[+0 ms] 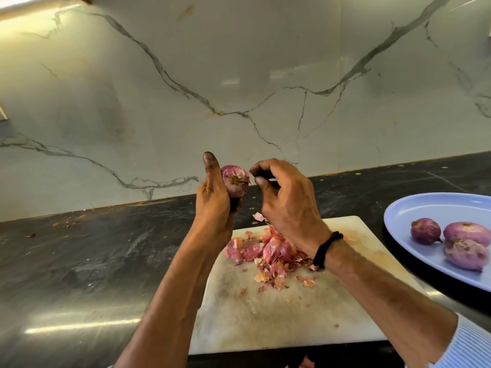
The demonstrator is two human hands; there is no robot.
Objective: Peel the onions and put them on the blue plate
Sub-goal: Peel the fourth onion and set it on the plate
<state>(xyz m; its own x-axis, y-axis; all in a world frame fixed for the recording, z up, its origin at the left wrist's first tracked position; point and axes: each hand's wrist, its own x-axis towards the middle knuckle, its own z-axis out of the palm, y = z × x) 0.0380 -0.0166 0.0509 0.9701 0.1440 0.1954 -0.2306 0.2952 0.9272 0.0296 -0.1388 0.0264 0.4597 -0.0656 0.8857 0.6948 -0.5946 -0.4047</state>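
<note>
Fingers of your left hand [212, 205] wrap round a purple onion [235, 181], round and glossy, its rough root end facing you. The thumb stands straight beside it, raised above the stained white cutting board [265, 314]. Your right hand [287, 200] arches over, fingertips bunched at the onion's flaking edge; you cannot tell whether they pinch anything. Papery pink skins [268, 251] heap on the board. Three peeled onions [451, 240] sit together on the smooth blue plate [414, 208] at right.

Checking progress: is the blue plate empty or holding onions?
Not empty: three peeled onions lie on the blue plate.
</note>
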